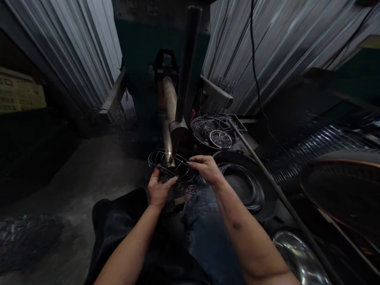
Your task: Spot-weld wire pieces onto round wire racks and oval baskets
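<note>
A round wire basket of thin bright metal wire sits around the lower end of a machine that looks like a spot welder. My left hand grips the basket's near left side, thumb stretched along the wires. At its right rim, my right hand pinches the wire between thumb and fingers. The welder's thick brass-coloured arm comes toward me, with a lower rod beneath it. The lower rod's tip reaches inside the basket, between my hands. Dim light and blur hide the exact contact there.
Right of the machine, a tray holds wire rings and small wire pieces. Nearer lie a coil of wire rings and a shiny metal bowl. A long bar runs along the right. Tangled wire lies on the left floor.
</note>
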Demonstrator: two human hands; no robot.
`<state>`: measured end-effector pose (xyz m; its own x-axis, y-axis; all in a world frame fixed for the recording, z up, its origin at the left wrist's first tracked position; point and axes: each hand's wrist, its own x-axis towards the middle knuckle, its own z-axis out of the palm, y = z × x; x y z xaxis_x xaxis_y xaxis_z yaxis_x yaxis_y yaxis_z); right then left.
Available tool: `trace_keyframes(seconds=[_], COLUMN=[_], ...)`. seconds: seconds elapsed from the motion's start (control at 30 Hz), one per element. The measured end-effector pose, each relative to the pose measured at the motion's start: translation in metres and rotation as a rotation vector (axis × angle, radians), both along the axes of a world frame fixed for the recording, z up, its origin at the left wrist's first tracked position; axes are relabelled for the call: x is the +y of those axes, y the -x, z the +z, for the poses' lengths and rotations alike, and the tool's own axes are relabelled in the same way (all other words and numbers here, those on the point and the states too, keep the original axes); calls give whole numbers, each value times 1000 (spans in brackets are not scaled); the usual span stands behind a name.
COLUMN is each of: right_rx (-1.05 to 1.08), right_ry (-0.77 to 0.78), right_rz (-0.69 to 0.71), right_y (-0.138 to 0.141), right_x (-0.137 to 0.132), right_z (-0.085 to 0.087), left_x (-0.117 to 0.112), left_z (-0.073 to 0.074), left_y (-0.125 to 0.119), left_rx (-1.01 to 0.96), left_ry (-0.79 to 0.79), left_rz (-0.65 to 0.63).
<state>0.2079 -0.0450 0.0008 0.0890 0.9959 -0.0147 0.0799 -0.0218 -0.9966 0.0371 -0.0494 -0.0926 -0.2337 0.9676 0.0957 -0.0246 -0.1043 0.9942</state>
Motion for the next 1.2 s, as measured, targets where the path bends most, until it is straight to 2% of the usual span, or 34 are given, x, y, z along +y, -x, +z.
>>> trace_keyframes(seconds=[0.17,0.3,0.43,0.57,0.67,0.77,0.93,1.07,1.2], right_rx=[-94,-121,-71,-35,-3,-31,-87,-61,-28], right_ry=[-3,23,-4,169,166,80,34,46,154], right_rz=[27,50,102,243,170,105,100,107,176], right_y=[18,23,0,-27,-27,-13,3,-2,-18], right_x=[17,23,4,-25,-29,-15,10,9,-2], right_z=[17,21,18,12,4,0,4,5,4], left_x=[5,4,-1,-7,-8,-3,4,5,3], left_z=[2,0,0,1,3,9,19,18,13], left_y=[3,1,-1,-1,-2,-3,-2,-3,-2], left_rx=[-78,-156,-230,-331,-427,-549,-650,-651,-696], left_ry=[46,66,77,119,130,188,298,342,356], left_rz=[-8,-44,-71,-24,9,59,91,71,50])
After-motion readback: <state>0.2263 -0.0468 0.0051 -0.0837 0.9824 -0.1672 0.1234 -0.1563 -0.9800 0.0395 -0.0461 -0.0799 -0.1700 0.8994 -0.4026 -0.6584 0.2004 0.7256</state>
